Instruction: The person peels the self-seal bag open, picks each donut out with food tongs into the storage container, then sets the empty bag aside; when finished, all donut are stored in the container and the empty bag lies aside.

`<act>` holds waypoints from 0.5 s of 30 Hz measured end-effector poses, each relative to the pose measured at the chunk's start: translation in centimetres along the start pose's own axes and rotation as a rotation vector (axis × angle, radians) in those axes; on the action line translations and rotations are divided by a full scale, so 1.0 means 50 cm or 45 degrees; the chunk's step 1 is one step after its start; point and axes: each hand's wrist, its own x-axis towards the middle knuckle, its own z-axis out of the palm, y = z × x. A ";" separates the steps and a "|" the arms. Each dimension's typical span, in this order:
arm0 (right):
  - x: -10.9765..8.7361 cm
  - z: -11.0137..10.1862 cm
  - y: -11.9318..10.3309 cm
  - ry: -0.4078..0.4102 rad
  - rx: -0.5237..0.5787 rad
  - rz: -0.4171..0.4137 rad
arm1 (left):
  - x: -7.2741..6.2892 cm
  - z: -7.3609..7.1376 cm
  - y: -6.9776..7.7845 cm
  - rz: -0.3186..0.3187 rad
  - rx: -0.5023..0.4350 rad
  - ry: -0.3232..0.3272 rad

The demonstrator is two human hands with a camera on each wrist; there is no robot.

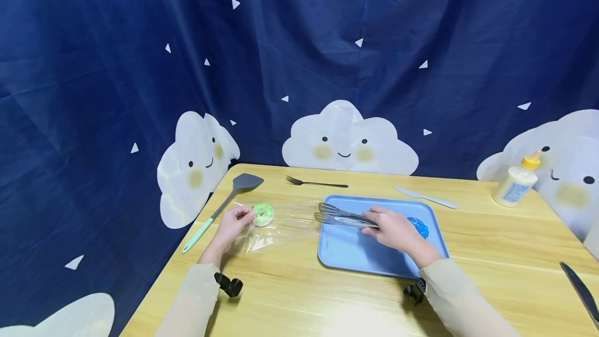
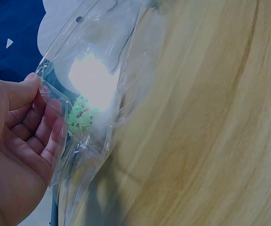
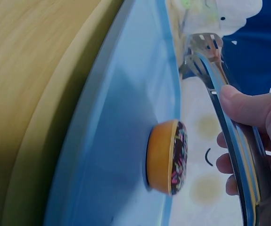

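Observation:
My left hand (image 1: 232, 228) pinches the edge of a clear plastic bag (image 1: 290, 222) between thumb and fingertips. Inside the bag is a green-iced donut (image 1: 263, 214), also visible through the plastic in the left wrist view. Over the blue tray (image 1: 360, 261), my right hand (image 1: 390, 227) grips metal tongs (image 3: 232, 127). Their slotted tips point left, by the bag's right end, and hold nothing visible. A blue-iced donut (image 1: 418, 227) lies on the tray, partly behind the right hand. The right wrist view shows a chocolate-iced donut (image 3: 166, 157) with sprinkles on the tray; the head view hides it.
A grey spatula (image 1: 224, 207) with a mint handle lies at the left edge. Behind are a black fork (image 1: 315, 183) and a pale knife (image 1: 426, 197). A glue bottle (image 1: 516, 182) stands at the back right. A dark knife (image 1: 580, 290) lies on the right.

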 end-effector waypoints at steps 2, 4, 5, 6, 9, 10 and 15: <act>0.008 0.004 -0.004 -0.029 -0.011 0.017 | 0.002 0.001 -0.001 0.004 -0.012 -0.001; 0.015 0.009 -0.006 -0.055 -0.014 0.027 | 0.003 0.002 -0.003 0.002 -0.021 0.002; 0.019 0.011 -0.007 -0.062 -0.016 0.030 | 0.004 0.002 -0.004 -0.004 -0.027 0.007; 0.022 0.014 -0.008 -0.066 -0.016 0.029 | 0.004 0.002 -0.004 -0.006 -0.029 0.010; 0.032 0.021 -0.011 -0.077 -0.001 0.020 | 0.004 0.003 -0.005 -0.011 -0.027 0.014; 0.035 0.022 -0.012 -0.075 0.000 0.012 | 0.004 0.003 -0.005 -0.013 -0.030 0.018; 0.055 0.029 -0.026 -0.102 0.029 0.004 | 0.001 0.003 -0.002 0.004 -0.029 0.011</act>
